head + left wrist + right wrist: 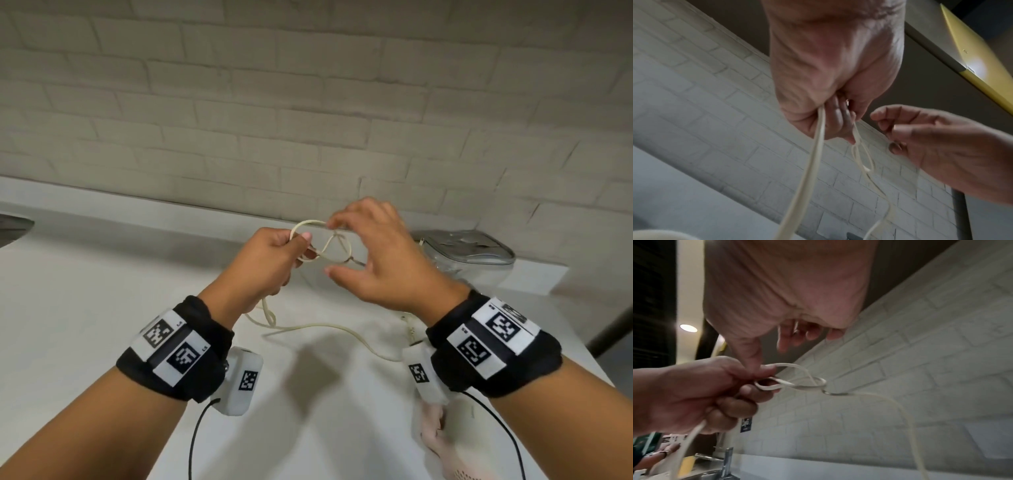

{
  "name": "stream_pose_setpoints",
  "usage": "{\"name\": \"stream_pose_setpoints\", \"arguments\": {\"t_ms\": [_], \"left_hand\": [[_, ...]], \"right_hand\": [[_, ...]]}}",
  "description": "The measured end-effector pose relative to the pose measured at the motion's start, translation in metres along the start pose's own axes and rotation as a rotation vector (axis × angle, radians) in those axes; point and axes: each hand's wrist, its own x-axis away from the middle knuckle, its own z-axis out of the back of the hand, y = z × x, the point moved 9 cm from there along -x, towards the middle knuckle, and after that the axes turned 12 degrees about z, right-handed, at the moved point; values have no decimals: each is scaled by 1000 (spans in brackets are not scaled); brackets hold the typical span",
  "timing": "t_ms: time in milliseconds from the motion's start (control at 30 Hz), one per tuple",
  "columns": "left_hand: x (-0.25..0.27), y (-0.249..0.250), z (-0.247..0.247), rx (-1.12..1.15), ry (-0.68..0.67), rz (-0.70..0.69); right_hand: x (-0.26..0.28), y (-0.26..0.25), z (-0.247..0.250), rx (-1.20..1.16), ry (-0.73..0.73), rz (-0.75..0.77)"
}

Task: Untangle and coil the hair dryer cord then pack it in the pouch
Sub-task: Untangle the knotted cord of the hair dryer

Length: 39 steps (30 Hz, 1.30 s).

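A cream hair dryer cord [310,224] is knotted into small loops, held up above the white counter [102,308]. My left hand [301,245] grips the loops from the left, its fingers curled round the strands [821,129]. My right hand [329,246] is at the right side of the tangle. Its fingertips [331,224] touch the top loop and the thumb is spread apart below. The knot [807,384] hangs between both hands, and the cord trails down to the counter [342,330]. A pale pink hair dryer [442,442] lies under my right wrist. The clear pouch [469,253] sits at the back right.
A pale brick wall [308,102] runs behind the counter. A sink edge [13,229] shows at far left, with a faucet [726,464] seen in the right wrist view. The counter ends at the right past the pouch.
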Motion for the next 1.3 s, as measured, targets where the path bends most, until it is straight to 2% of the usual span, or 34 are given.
{"name": "stream_pose_setpoints", "arguments": {"t_ms": [33,133,267,367,467,533,600,700,800,900,967,1000,1033,1100,1133,1233,1300], "left_hand": [[0,3,-5,13,-29,-1],[2,9,-18,21,-125,-12],[0,4,-16,-51,-106,-11],[3,3,-19,-4,-162,-29],[8,7,-28,54,-232,-74],[7,10,-34,74,-255,-89],[4,9,-35,54,-248,-86],[-4,8,-33,18,-212,-113],[-13,4,-25,-47,-159,-145],[-20,0,-25,-17,-173,-131],[-24,6,-31,-16,-163,-163],[-26,10,-35,-28,-157,-193],[-27,15,-40,-39,-157,-223],[-29,23,-50,-72,-169,-260],[-30,27,-55,-99,-180,-269],[-29,39,-73,-141,-228,-293],[-26,44,-83,-142,-274,-307]], "right_hand": [[-4,-8,-5,38,-52,40],[-13,-6,-18,69,-171,-5],[-7,4,-16,106,-276,-72],[-2,5,-7,72,-264,-80],[-5,-3,-13,160,-338,-46],[-8,-1,-14,212,-332,-64],[-8,1,-13,146,-311,-63],[0,12,3,-120,-154,-130],[19,44,37,-362,162,-345],[42,77,61,-477,450,-506],[57,98,57,-551,490,-628],[63,106,50,-573,430,-691],[66,109,43,-534,307,-735],[62,102,40,-290,8,-697],[52,89,45,-169,-54,-595],[11,32,50,23,-49,-227],[-5,20,29,92,-168,-156]]}}
